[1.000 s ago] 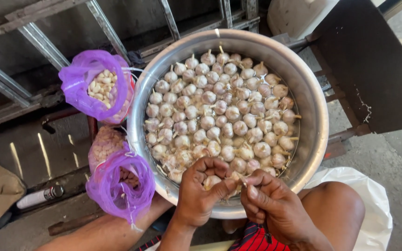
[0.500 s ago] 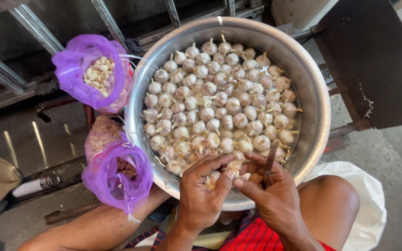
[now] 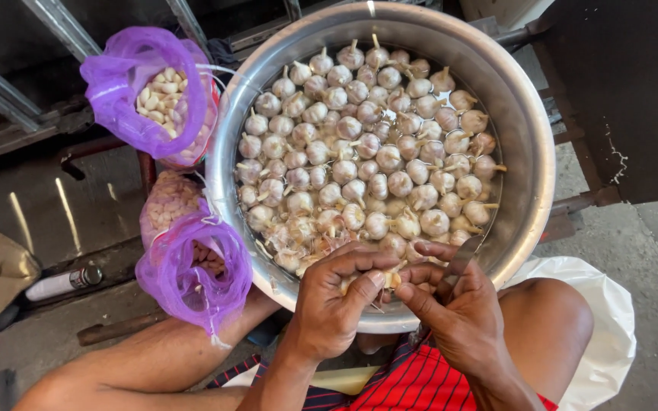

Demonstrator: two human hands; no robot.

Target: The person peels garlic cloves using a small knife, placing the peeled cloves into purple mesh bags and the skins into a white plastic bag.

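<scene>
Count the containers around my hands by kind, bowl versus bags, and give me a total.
Metal bowl of whole garlic bulbs: 1
Purple mesh bags: 2, the upper bag with peeled cloves showing, the lower bag hanging by the bowl's rim
Total: 3 containers
The left hand and right hand work one garlic piece at the near rim.

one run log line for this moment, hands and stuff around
left hand: pinches garlic piece | right hand: holds knife | metal basin: garlic bulbs | left: two purple bags
</scene>
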